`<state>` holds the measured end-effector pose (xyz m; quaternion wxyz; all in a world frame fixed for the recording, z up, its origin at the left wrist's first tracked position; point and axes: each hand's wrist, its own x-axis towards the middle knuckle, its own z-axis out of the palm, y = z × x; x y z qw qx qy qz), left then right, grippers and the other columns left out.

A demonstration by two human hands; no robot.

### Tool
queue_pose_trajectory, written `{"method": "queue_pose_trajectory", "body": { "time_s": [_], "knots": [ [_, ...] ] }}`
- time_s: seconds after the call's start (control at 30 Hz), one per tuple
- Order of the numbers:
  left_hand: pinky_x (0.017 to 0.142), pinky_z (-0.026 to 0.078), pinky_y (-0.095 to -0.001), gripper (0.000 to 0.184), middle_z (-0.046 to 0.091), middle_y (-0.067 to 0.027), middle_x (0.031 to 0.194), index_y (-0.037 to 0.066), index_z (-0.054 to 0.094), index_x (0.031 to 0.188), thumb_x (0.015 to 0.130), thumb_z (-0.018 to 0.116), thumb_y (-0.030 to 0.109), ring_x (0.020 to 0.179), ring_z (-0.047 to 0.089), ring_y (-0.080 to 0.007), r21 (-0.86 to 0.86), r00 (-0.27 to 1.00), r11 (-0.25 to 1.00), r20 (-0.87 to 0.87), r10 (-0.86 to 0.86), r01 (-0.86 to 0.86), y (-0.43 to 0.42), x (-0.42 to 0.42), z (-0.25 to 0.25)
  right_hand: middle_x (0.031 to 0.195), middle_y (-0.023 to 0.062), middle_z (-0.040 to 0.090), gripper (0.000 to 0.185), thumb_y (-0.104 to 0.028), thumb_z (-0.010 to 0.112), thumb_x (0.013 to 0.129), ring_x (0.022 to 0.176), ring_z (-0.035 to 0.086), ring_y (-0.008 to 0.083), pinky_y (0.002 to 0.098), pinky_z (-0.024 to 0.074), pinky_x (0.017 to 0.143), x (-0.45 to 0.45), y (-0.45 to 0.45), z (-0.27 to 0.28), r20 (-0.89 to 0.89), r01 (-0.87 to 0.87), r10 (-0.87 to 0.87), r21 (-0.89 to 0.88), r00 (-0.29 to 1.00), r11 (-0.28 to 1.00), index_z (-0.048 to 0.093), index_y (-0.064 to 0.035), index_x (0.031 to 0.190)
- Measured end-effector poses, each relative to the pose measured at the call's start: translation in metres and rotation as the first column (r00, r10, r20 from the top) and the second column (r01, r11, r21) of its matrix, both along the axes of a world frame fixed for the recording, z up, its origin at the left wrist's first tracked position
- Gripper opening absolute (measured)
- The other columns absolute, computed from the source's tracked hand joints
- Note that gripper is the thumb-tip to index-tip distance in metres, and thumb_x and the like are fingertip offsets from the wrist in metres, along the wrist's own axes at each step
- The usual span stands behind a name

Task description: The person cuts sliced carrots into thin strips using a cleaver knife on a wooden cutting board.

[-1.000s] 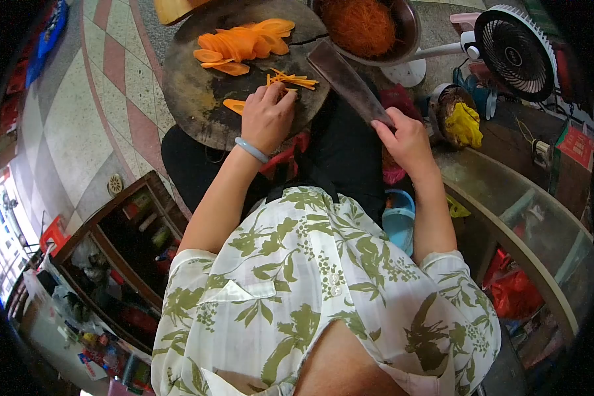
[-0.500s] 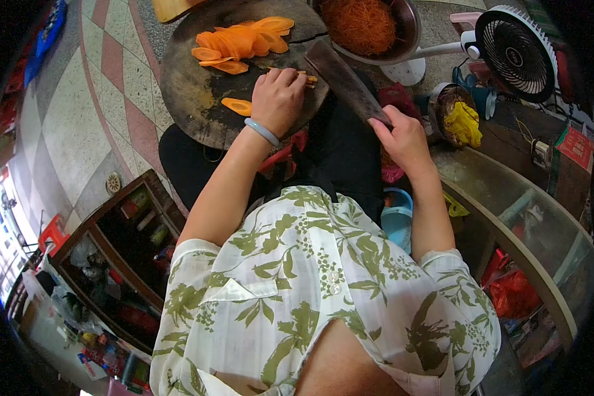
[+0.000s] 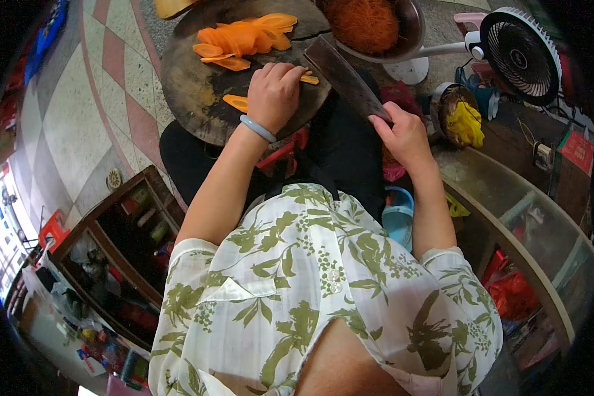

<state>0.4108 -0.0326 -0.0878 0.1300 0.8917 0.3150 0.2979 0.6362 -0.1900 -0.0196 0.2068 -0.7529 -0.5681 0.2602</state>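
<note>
On a round wooden chopping board (image 3: 195, 99), my left hand (image 3: 274, 98) presses down with curled fingers on carrot pieces. Thin carrot strips (image 3: 309, 79) stick out past its fingertips; the rest is hidden under the hand. My right hand (image 3: 404, 135) grips the handle of a cleaver (image 3: 344, 78), its broad dark blade slanting over the board's right edge, close to the strips. A fanned pile of oval carrot slices (image 3: 244, 39) lies on the far part of the board. One loose slice (image 3: 235, 102) rests just left of my left hand.
Beyond the board at the right stands a metal bowl (image 3: 416, 26) holding shredded carrot (image 3: 363, 25). A white fan (image 3: 518, 56) is at the far right, near a pot (image 3: 442, 105) with a yellow bag (image 3: 465, 124). A blue bucket (image 3: 397, 218) sits beside my right leg.
My left hand has shifted slightly left over the carrot pieces. The cleaver stays in nearly the same place beside the strips. The whole view has moved a little.
</note>
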Motion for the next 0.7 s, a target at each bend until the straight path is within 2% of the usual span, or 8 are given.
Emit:
{"method": "queue_pose_trajectory", "body": {
  "time_s": [0.17,0.27,0.4,0.53,0.7],
  "knots": [
    [0.084,0.052,-0.0407,0.026,0.068,-0.011,0.104,0.008,0.07,0.109,0.084,0.069,0.005,0.096,0.064,-0.0316,-0.052,0.999,0.998,-0.003,0.037,-0.037,0.003,-0.012,0.008,0.082,0.0205,0.068,0.024,-0.028,0.068,0.091,0.079,0.066,0.0435,0.0515,0.0512,0.067,0.0,0.002,0.0,0.028,-0.022,0.021,0.004,0.999,1.0,0.061,-0.0058,0.094],
    [0.082,0.051,-0.0405,0.022,0.068,-0.0095,0.099,0.009,0.07,0.102,0.08,0.07,0.004,0.093,0.064,-0.03,-0.021,0.988,0.989,0.06,0.146,-0.145,0.006,-0.035,0.007,0.082,0.02,0.068,0.023,-0.028,0.068,0.091,0.079,0.066,0.0432,0.0513,0.0512,0.067,-0.003,0.004,0.002,0.026,-0.022,0.021,0.019,0.999,1.0,0.062,-0.0061,0.093],
    [0.079,0.051,-0.0398,0.018,0.067,-0.0111,0.095,0.006,0.069,0.098,0.081,0.071,0.003,0.089,0.064,-0.0314,-0.075,0.958,0.958,0.053,0.281,-0.276,-0.003,-0.08,0.013,0.081,0.0193,0.067,0.022,-0.028,0.068,0.091,0.078,0.065,0.0427,0.0512,0.0511,0.066,-0.01,0.004,0.005,0.027,-0.069,0.069,-0.012,0.997,0.998,0.062,-0.0069,0.092],
    [0.078,0.051,-0.0397,0.02,0.066,-0.0115,0.095,0.005,0.069,0.099,0.08,0.071,0.002,0.088,0.063,-0.0314,-0.08,0.956,0.952,-0.004,0.295,-0.294,-0.022,-0.109,0.009,0.08,0.0181,0.067,0.021,-0.027,0.068,0.091,0.077,0.065,0.0411,0.0508,0.0509,0.065,-0.024,0.007,0.004,-0.016,-0.157,0.157,-0.028,0.988,0.987,0.061,-0.0076,0.09],
    [0.079,0.052,-0.0405,0.023,0.065,-0.0111,0.098,0.005,0.068,0.101,0.078,0.072,0.002,0.09,0.063,-0.0316,-0.101,0.963,0.958,-0.027,0.269,-0.27,-0.042,-0.114,0.005,0.08,0.0161,0.066,0.021,-0.026,0.067,0.09,0.076,0.066,0.0398,0.051,0.0519,0.065,-0.043,0.01,-0.006,0.034,-0.253,0.255,-0.047,0.966,0.966,0.058,-0.0076,0.089]
  ]
}}
